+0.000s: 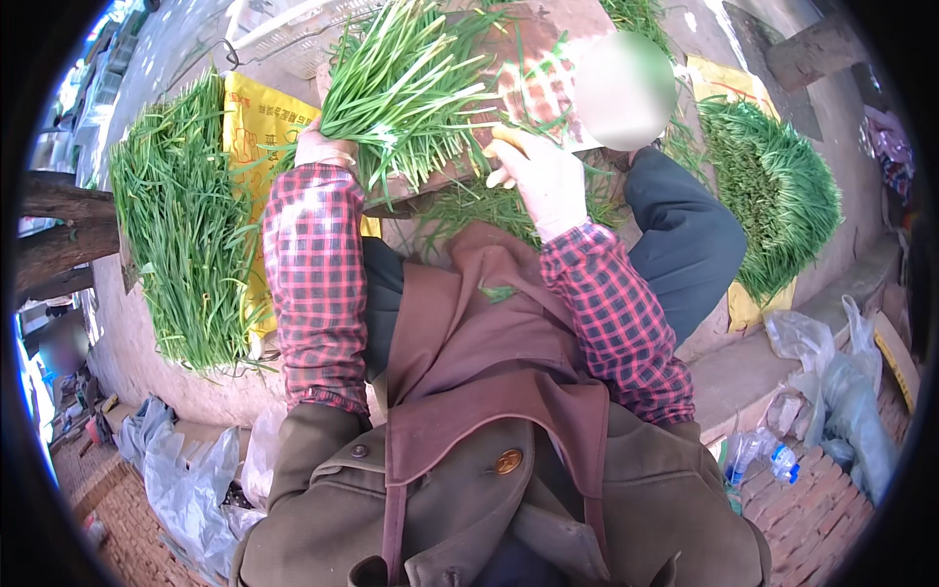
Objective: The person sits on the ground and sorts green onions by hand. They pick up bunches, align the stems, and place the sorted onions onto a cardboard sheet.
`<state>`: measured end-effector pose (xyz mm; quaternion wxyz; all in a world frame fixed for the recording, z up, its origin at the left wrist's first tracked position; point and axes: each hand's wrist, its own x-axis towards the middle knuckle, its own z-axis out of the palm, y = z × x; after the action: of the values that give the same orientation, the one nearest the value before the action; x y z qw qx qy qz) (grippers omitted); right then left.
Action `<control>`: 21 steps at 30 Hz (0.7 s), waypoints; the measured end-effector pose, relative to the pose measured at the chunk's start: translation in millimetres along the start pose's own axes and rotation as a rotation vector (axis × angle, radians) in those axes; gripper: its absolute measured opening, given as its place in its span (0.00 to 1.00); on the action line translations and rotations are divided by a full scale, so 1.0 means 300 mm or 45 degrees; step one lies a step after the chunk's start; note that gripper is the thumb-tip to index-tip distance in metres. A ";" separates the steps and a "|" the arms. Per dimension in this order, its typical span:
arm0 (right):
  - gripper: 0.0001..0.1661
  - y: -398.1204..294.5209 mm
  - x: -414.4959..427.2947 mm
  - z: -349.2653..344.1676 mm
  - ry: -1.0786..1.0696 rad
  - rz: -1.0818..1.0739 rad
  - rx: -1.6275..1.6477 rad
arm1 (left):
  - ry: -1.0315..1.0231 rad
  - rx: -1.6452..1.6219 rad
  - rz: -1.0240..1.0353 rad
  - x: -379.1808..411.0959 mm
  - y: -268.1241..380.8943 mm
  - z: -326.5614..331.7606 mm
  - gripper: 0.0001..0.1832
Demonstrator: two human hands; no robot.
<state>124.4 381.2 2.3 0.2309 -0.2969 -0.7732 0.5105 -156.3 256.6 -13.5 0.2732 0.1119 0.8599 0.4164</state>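
My left hand is closed around a thick bunch of long green leafy stalks, which look like garlic chives. The bunch fans up and to the right, over a low board. Just right of the stalk ends is my right hand, its fingers partly bent near one pale stalk tip; whether they pinch it is not clear. Loose green blades lie beneath both hands, in front of the brown apron.
At left, a large pile of greens lies beside a yellow printed sack. A stacked bundle lies at right on yellow sacking. A white plastic crate stands beyond. Plastic bags and a plastic bottle lie lower down.
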 end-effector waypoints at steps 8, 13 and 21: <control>0.13 -0.116 0.114 0.106 -0.174 0.245 0.809 | -0.212 -1.722 -0.351 0.077 -0.063 0.007 0.22; 0.13 0.043 0.050 -0.053 -0.199 0.233 1.445 | 0.060 -1.751 -0.399 0.098 -0.014 0.032 0.25; 0.45 0.225 -0.078 -0.062 -0.518 0.834 -0.137 | 0.021 -1.427 -0.313 0.043 0.004 0.020 0.21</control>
<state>168.4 397.5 -54.5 -0.1180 -0.4324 -0.6932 0.5644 -163.6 266.5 -20.3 0.3304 -0.1542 0.5166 0.7747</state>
